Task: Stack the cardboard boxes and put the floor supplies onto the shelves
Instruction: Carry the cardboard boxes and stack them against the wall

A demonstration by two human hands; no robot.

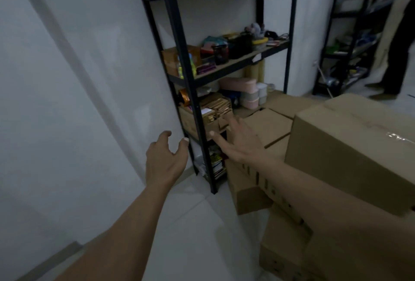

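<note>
Left hand [165,159] loosely curled, empty, near black shelf unit [193,101]. Right hand [235,143] spread, empty, above stacked cardboard boxes [350,143] on right, beside the stocked shelves.

One head-worn view, wide-angle, straight lines bowed at the edges. Faces forward and down, horizon tilted. Forearms enter from the bottom edge; left hand [165,161] and right hand [238,143] mid-frame, close. Black shelf unit [193,92] ahead, near. Cardboard boxes [350,146] seen from above, lower right. Wall [67,78] fills left.
</note>
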